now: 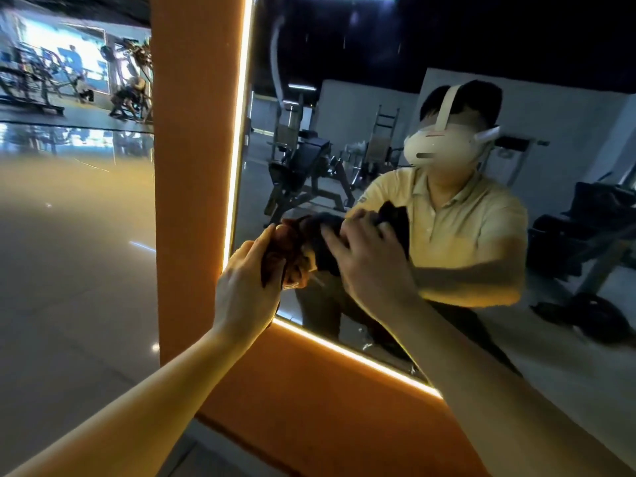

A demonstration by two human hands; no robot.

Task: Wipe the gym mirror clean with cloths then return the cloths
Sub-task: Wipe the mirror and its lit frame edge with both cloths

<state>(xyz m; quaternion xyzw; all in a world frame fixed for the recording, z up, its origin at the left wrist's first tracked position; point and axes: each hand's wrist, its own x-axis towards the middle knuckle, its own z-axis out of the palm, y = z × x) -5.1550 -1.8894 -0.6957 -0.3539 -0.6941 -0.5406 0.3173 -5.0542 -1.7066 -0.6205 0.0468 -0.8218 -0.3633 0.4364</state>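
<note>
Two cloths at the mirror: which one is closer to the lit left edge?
The reddish-brown cloth, bunched in the left hand beside the light strip. The dark cloth sits further right, under the right hand.

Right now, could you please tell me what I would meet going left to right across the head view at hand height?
The floor → orange frame → left hand → brown cloth → right hand → mirror.
</note>
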